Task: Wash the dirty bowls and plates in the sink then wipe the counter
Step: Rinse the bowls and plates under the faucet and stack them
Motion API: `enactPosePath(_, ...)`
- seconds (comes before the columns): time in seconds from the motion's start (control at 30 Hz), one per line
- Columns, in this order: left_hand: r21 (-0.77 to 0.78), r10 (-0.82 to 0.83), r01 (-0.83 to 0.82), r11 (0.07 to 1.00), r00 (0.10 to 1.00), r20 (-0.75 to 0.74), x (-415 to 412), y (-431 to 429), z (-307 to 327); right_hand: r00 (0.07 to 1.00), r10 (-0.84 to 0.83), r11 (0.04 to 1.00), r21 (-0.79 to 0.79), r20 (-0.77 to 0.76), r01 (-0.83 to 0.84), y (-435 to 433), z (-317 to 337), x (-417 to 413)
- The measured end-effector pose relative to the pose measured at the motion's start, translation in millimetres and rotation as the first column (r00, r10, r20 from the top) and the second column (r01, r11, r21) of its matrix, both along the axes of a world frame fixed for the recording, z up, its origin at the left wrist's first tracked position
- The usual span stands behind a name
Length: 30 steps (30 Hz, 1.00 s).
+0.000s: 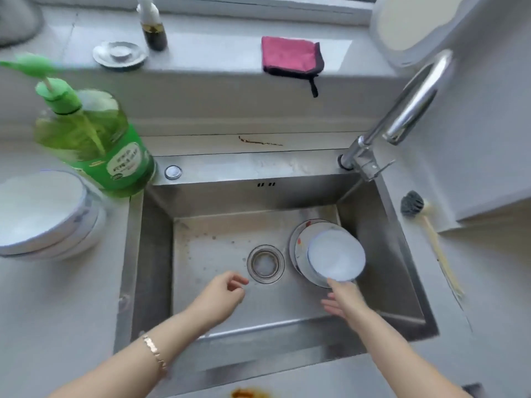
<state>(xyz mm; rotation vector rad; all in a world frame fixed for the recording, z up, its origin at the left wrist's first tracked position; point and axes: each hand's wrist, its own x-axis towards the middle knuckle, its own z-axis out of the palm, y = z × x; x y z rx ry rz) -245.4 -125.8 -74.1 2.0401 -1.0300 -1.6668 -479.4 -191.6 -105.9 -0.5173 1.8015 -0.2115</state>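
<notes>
Bowl [336, 255] and stained plate [300, 245] sit stacked at the sink's [155, 254] right as the right hand [342, 297], open, reaches for the bowl's near rim and the left hand [227, 294] hovers loosely curled, empty, by the drain [265, 264]; washing seems just starting, with a firm grip needed next.

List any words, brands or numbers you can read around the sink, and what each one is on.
Green soap bottle: its label carries print, but it is too blurred to read.
Dark bottle on the ledge: no label shows.
Nothing else in view shows any lettering.
</notes>
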Motion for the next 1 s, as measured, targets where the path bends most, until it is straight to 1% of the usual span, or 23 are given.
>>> enactPosePath(0.07, 0.076, 0.023, -0.022, 0.997, 1.000, -0.013, -35, -18, -13, 0.996, -0.081, 0.996, 0.021, -0.035, 0.082, -21, -12, -41)
enactPosePath(0.13, 0.129, 0.057, -0.054, 0.990, 0.998, -0.022, -63, -32, -23, 0.994, -0.106, 0.993, 0.053, -0.020, 0.107, -42, -30, -68)
enactPosePath(0.3, 0.177, 0.150, -0.147, 0.973, 0.989, -0.006, -110, -61, -46, 0.982, -0.086, 0.993, 0.100, 0.170, 0.070, -79, -70, -92)
enactPosePath(0.4, 0.195, 0.175, -0.175, 0.965, 0.984, 0.019, -122, -67, -55, 0.977, -0.051, 0.993, 0.111, 0.208, 0.028, -82, -89, -100)
enactPosePath(0.5, 0.210, 0.205, -0.207, 0.956, 0.978, 0.033, -127, -70, -55, 0.981, -0.012, 0.998, 0.058, 0.192, 0.001, -82, -97, -103)
enactPosePath(0.6, 0.220, 0.221, -0.224, 0.949, 0.974, 0.038, -128, -74, -53, 0.989, 0.051, 0.999, -0.003, 0.138, -0.051, -79, -93, -104)
enactPosePath(0.7, 0.184, 0.156, -0.159, 0.970, 0.987, 0.031, -127, -82, -48, 0.979, 0.184, 0.979, -0.110, 0.088, -0.175, -74, -84, -105)
enactPosePath(0.77, 0.148, 0.086, -0.088, 0.985, 0.996, 0.021, -126, -87, -43, 0.947, 0.321, 0.927, -0.206, 0.005, -0.313, -73, -70, -103)
enactPosePath(0.83, 0.095, 0.033, -0.032, 0.995, 0.999, -0.009, -125, -90, -32, 0.898, 0.436, 0.847, -0.310, -0.059, -0.432, -74, -46, -98)
enactPosePath(0.9, -0.022, 0.066, -0.067, 0.998, 0.997, -0.037, -121, -90, -18, 0.849, 0.523, 0.748, -0.437, -0.076, -0.500, -76, -17, -89)
enactPosePath(0.93, -0.090, 0.101, -0.101, 0.991, 0.995, -0.013, -117, -88, -9, 0.825, 0.559, 0.695, -0.493, -0.088, -0.523, -77, -1, -83)
enactPosePath(1.0, -0.222, 0.166, -0.153, 0.963, 0.985, 0.043, -104, -81, 8, 0.796, 0.597, 0.621, -0.567, -0.105, -0.541, -77, 31, -70)
